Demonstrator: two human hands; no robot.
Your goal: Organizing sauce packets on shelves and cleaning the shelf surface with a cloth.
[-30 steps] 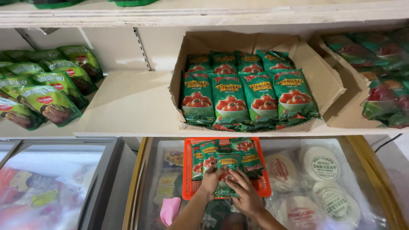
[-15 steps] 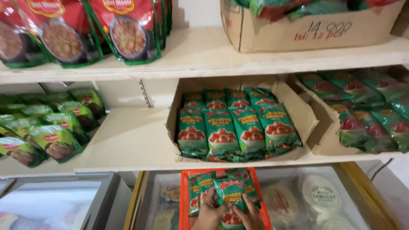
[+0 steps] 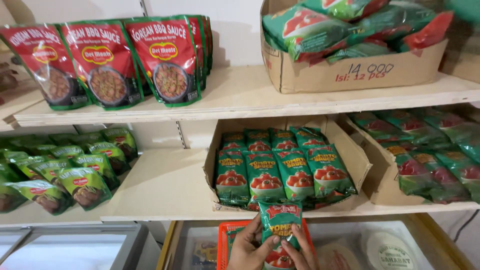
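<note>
Tomato sauce pouch (image 3: 280,227) stands upright just below the open cardboard box (image 3: 357,155) of matching pouches, above the orange basket (image 3: 223,240). It could snag on the box's front edge and tip the front row. Left hand (image 3: 248,248) and right hand (image 3: 300,252) clasp its lower half, fingers curled.

Sauce pouch (image 3: 279,227) sitting between left hand (image 3: 248,248) and right hand (image 3: 299,251), over basket (image 3: 224,241), cardboard tray (image 3: 352,150) of pouches lying behind on middle shelf (image 3: 165,187), standing pouches (image 3: 107,62) resting upper left.
</note>
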